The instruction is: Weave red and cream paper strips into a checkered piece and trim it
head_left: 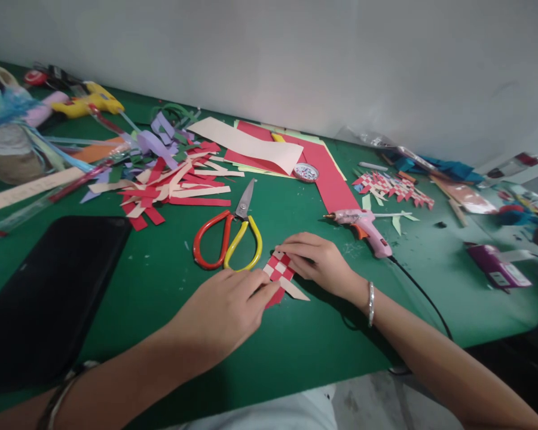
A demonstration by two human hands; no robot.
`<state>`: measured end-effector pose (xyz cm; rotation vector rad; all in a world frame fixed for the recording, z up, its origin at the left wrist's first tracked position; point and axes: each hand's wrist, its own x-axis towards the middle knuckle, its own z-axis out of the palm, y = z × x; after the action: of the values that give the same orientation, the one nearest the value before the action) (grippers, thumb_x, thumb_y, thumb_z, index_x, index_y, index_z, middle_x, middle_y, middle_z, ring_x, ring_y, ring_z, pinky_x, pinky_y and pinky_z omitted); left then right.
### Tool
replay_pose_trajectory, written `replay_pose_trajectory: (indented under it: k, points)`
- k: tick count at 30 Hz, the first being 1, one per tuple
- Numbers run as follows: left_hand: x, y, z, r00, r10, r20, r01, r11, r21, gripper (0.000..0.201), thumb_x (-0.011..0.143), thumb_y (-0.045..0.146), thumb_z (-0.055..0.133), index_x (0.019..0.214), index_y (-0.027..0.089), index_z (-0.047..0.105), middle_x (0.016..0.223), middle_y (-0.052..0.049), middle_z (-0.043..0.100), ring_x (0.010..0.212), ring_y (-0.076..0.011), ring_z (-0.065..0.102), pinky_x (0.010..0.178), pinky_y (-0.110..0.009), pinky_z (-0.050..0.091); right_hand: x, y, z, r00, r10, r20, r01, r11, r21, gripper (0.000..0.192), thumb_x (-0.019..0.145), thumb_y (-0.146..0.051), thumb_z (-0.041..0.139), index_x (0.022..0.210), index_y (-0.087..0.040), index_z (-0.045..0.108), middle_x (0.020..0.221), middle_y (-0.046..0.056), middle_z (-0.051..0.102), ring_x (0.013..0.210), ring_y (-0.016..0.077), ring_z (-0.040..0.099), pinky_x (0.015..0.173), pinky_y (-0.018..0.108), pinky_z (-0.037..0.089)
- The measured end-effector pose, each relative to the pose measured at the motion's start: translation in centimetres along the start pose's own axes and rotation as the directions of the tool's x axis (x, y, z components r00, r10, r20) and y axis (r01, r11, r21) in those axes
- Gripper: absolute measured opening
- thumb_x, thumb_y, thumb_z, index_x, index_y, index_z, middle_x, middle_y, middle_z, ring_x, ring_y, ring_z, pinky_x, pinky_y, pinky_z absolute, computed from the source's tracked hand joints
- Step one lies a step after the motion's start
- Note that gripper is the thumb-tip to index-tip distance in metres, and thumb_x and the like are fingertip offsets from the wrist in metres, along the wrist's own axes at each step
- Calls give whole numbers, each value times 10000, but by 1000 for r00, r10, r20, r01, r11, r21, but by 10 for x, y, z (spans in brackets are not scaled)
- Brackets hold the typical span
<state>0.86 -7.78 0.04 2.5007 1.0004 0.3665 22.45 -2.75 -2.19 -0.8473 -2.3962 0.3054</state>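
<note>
Between my two hands lies a small red and cream woven paper piece point(280, 267) on the green table, with a cream strip end and a red strip end sticking out toward me. My left hand point(231, 304) grips its near left side, thumb and fingers closed over the paper. At its far right edge, my right hand point(318, 258) pinches the paper with its fingertips. Just beyond my left hand rest scissors point(243, 209) with one red and one yellow handle, blades slightly apart. A pink glue gun point(363, 227) lies to the right of my right hand.
Loose red and cream paper strips point(174, 185) are heaped at the back left, near a yellow glue gun point(89, 101). A black tablet-like slab point(58, 286) lies at left. Red paper sheets point(334, 182) and finished-looking woven pieces point(394, 186) lie farther back. A black cord point(421, 295) crosses the right side.
</note>
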Motion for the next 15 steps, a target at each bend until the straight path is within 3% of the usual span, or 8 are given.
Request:
replay_pose_trajectory:
  k: [4, 10, 15]
  points:
    - [1, -3, 3, 1000, -17, -16, 18, 997, 72, 371, 821, 102, 355, 1077, 146, 620, 993, -109, 651, 806, -193, 588, 695, -301, 452, -2, -2, -2, 1000, -4, -19, 4, 1000, -1, 212, 877, -117, 470, 958, -127, 666, 907, 97, 692, 838, 150, 631, 755, 276, 533]
    - [-1, -5, 8, 995, 99, -14, -89, 938, 336, 346, 827, 81, 395, 1117, 116, 580, 990, -101, 656, 814, -214, 617, 651, -321, 468, -8, -3, -11, 994, 99, 42, -101, 993, 66, 249, 901, -125, 432, 998, -155, 659, 977, 79, 687, 887, 121, 640, 804, 229, 519]
    - [-1, -5, 7, 992, 124, -15, -109, 918, 381, 325, 822, 83, 423, 1100, 121, 586, 986, -90, 662, 817, -203, 624, 651, -316, 475, -9, -3, -11, 998, 50, 37, -51, 998, 28, 259, 889, -104, 423, 969, -165, 663, 958, 74, 694, 897, 129, 637, 808, 242, 523]
